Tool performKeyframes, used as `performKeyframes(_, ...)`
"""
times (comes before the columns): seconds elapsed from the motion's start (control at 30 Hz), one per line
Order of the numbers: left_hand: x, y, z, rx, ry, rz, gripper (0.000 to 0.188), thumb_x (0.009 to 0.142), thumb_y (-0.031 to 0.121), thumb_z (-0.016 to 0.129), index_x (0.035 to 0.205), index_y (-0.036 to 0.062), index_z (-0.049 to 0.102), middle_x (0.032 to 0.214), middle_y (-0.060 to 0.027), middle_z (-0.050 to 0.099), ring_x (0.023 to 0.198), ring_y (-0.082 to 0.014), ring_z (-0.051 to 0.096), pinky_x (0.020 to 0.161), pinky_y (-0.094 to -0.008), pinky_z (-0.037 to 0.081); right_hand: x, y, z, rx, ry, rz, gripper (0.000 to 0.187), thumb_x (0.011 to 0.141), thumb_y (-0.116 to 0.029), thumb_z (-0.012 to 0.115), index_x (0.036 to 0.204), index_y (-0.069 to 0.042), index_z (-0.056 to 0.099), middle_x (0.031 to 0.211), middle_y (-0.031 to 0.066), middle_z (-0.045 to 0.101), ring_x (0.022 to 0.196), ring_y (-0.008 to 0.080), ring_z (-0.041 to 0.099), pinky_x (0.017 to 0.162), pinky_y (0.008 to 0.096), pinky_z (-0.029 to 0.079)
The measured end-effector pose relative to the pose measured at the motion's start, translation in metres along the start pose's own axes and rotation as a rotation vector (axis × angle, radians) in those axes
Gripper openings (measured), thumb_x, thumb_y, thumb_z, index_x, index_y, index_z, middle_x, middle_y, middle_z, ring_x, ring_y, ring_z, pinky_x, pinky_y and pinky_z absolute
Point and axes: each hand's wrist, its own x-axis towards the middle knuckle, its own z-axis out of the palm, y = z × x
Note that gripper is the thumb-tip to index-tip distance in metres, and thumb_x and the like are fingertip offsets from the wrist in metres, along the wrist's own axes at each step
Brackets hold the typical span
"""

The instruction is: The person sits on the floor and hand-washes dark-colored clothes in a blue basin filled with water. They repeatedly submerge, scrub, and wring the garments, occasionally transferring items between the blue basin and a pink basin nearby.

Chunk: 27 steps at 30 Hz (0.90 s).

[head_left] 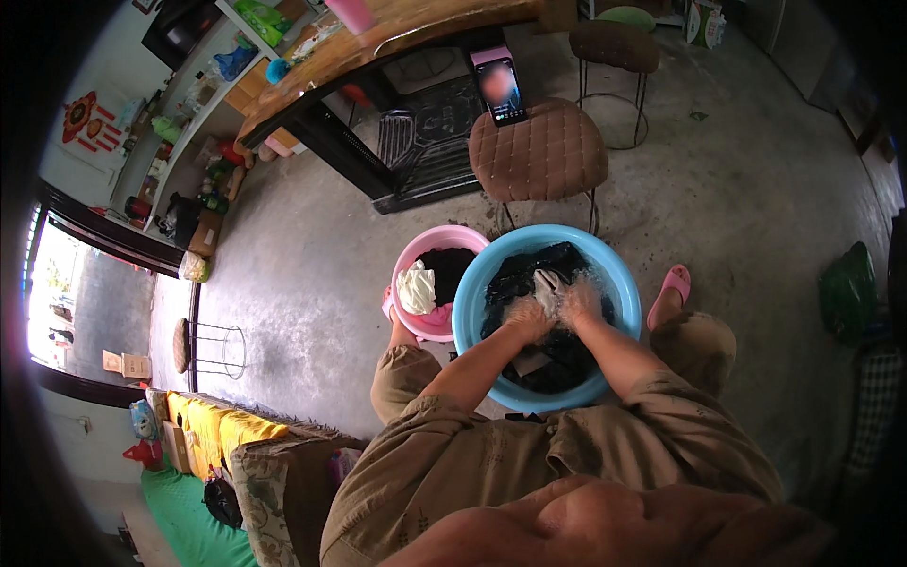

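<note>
Apparently left hand point(527, 319) and right hand point(578, 304) gripped pale cloth point(547, 286) between them, details blurred; brisk rubbing risked splashes over blue basin point(625, 293), toward phone point(501, 90) ahead.

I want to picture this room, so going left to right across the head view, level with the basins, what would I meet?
Doorway → stool → pink basin → blue basin, with the left hand then the right hand inside → pink slipper on the right foot → green bag.
</note>
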Motion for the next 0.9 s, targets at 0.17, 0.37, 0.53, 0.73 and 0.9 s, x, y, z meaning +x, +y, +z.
performKeyframes(0.17,0.011,-0.016,0.026,0.015,0.050,-0.050,0.051,0.086,0.044,0.043,0.105,-0.0002,0.061,0.099,-0.0222,0.062,0.093,-0.0343,0.061,0.084,-0.0420,0.047,0.000,-0.007,-0.028,0.091,-0.085,-0.001,0.031,0.081,-0.024,0.048,0.095,-0.005,0.068,0.112,0.0176,0.059,0.108,0.0322,0.052,0.088,0.0396,0.044)
performKeyframes(0.37,-0.002,0.005,-0.015,-0.173,0.147,-0.050,0.036,0.083,0.028,0.051,0.103,0.0002,0.061,0.109,-0.0230,0.058,0.103,-0.0373,0.055,0.090,-0.0429,0.044,0.000,0.013,-0.002,0.064,0.334,-0.051,0.030,0.080,-0.024,0.051,0.091,-0.001,0.067,0.103,0.0193,0.061,0.099,0.0358,0.056,0.088,0.0406,0.045)
performKeyframes(0.53,-0.015,0.007,-0.022,-0.540,0.341,-0.147,0.036,0.082,0.027,0.054,0.106,0.0002,0.057,0.108,-0.0253,0.054,0.103,-0.0405,0.052,0.089,-0.0440,0.043,0.017,0.019,0.005,0.306,0.324,-0.050,0.028,0.078,-0.025,0.054,0.091,-0.003,0.065,0.098,0.0206,0.061,0.096,0.0370,0.055,0.081,0.0443,0.046)
performKeyframes(0.73,-0.042,0.011,-0.033,-0.909,0.559,-0.192,0.036,0.082,0.025,0.057,0.108,-0.0002,0.053,0.099,-0.0201,0.055,0.093,-0.0362,0.055,0.080,-0.0414,0.044,-0.001,0.010,-0.028,0.918,0.232,-0.080,0.030,0.081,-0.017,0.047,0.104,-0.002,0.059,0.100,0.0176,0.061,0.094,0.0336,0.055,0.078,0.0390,0.045)
performKeyframes(0.9,-0.060,0.008,-0.036,-1.029,0.785,-0.068,0.032,0.085,0.018,0.057,0.110,-0.0006,0.050,0.096,-0.0123,0.056,0.086,-0.0222,0.055,0.076,-0.0329,0.044,-0.039,-0.014,-0.063,1.080,0.369,-0.309,0.033,0.081,-0.022,0.049,0.107,-0.004,0.058,0.099,0.0191,0.061,0.094,0.0361,0.056,0.079,0.0400,0.044)
